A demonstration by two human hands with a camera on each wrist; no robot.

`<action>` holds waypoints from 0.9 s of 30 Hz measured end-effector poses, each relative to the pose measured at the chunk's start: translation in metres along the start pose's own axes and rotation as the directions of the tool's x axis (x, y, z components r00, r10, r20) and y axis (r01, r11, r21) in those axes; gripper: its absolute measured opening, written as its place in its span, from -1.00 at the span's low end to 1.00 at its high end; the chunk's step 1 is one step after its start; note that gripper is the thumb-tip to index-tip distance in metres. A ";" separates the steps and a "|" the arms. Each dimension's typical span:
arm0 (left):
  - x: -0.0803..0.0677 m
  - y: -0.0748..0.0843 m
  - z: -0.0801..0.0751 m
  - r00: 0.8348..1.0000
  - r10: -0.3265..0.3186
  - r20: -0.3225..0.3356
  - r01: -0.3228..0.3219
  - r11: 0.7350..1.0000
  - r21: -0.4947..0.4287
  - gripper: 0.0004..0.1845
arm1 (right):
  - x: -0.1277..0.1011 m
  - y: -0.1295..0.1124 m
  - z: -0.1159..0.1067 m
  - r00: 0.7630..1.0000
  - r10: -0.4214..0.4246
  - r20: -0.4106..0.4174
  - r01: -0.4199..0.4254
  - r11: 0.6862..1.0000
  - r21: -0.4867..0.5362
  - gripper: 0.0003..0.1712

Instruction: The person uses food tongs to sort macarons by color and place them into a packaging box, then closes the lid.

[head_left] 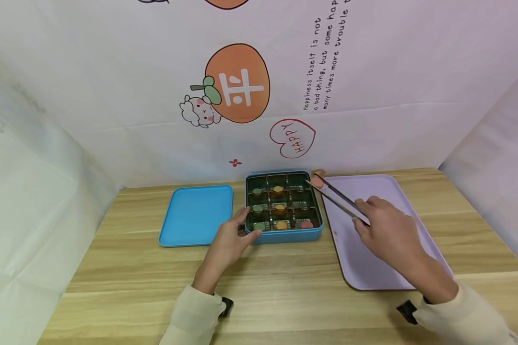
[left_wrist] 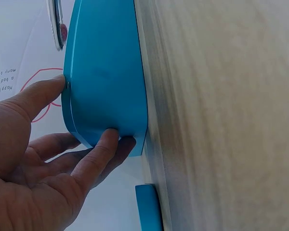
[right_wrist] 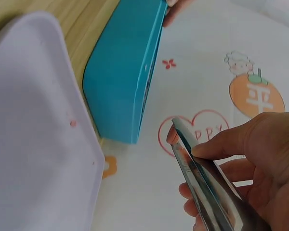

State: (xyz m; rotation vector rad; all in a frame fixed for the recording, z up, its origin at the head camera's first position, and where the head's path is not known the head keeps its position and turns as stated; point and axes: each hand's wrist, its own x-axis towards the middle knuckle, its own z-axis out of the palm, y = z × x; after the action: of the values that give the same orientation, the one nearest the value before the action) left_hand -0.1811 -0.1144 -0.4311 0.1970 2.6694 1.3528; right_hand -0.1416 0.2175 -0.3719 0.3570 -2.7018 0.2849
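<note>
- The bench [head_left: 285, 278] carries everything, with a printed backdrop [head_left: 241, 96] standing behind it
- A lilac tray [head_left: 384, 191] lies on my right, its long side running away from me; my right hand hovers over it
- A blue lid [head_left: 196, 214] lies flat on my left, apart from the box
- The blue box [head_left: 285, 235] sits between lid and tray, its compartments holding small round sweets in green, orange and pink
- My left hand [head_left: 230, 242] braces the box at its near left corner, thumb on the rim and fingers [left_wrist: 98, 154] pressed against the wall, lightly curled round that corner
- My right hand [head_left: 390, 235] is clamped on the tongs [head_left: 338, 199], thumb on top and fingers underneath
- The tongs point away from me and to the left, their long axis slanting from my hand toward the far right corner of the box
- A pink sweet [head_left: 317, 182] sits pinched at the tips, just at the box's far right edge, ahead and left of my right hand, which is the nearer one to it
</note>
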 end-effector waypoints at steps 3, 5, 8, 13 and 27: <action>0.000 0.000 0.000 1.000 0.001 0.001 -0.001 1.000 -0.004 -0.19 | 0.000 -0.008 0.002 0.999 -0.001 0.032 0.001 1.000 0.013 -0.60; 0.000 0.001 0.000 1.000 0.003 0.001 -0.003 1.000 -0.004 -0.20 | 0.001 -0.013 0.004 0.999 -0.006 0.054 0.005 1.000 0.022 -0.60; 0.000 0.001 0.000 1.000 0.008 0.001 -0.008 1.000 -0.002 -0.20 | 0.000 -0.019 0.008 0.996 -0.006 0.087 0.003 0.999 0.037 -0.59; 0.000 0.001 0.000 1.000 0.010 0.005 -0.009 1.000 -0.007 -0.20 | -0.002 -0.021 0.014 0.993 0.000 0.116 -0.004 0.999 0.032 -0.60; -0.001 -0.001 -0.001 1.000 0.011 -0.003 -0.011 1.000 0.005 -0.19 | 0.000 -0.019 0.021 0.990 0.014 0.138 -0.019 0.999 0.035 -0.63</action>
State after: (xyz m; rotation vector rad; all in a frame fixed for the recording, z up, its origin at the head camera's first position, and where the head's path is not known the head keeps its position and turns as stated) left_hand -0.1806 -0.1153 -0.4312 0.2112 2.6778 1.3511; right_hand -0.1434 0.1945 -0.3882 0.3775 -2.8398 0.3253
